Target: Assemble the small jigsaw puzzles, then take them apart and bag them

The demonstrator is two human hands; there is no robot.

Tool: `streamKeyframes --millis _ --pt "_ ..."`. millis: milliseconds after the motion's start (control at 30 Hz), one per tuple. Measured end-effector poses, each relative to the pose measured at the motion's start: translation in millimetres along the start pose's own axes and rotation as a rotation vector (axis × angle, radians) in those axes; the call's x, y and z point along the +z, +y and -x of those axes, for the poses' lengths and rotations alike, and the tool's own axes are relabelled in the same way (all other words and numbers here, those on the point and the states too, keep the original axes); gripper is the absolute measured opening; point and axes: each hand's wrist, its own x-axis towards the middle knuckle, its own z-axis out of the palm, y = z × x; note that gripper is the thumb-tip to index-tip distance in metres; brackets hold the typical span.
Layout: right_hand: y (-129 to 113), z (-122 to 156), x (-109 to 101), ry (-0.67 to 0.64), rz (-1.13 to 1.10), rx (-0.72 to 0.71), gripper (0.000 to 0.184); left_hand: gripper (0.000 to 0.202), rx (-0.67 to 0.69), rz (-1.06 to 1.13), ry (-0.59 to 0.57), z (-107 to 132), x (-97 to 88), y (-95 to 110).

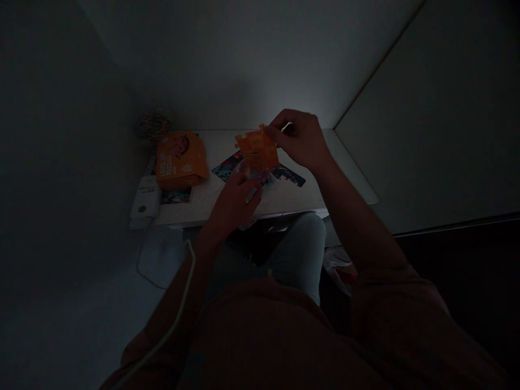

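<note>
Your right hand (299,142) pinched an orange jigsaw piece (257,148) narrowly in its fingertips, held up clear of the white desk (227,146). Your left hand (233,205) curled beside a clear plastic bag (252,181); too dim to tell its grip. Orange puzzle box (181,161) lay beyond, off to the left.

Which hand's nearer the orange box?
Left. The left hand is to the box's right and lower in view, not touching the orange box. The right hand is farther right, beyond the orange puzzle piece at its fingertips.
</note>
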Motion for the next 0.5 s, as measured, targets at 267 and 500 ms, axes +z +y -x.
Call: streamKeyframes --millis 267,500 --pt "-13 10 8 -0.554 0.020 0.007 0.038 0.020 0.057 -0.038 0.079 1 -17.6 0" --pt "8 20 0 -0.370 0.002 0.042 0.044 0.009 0.237 -0.057 0.276 5 -24.7 -4"
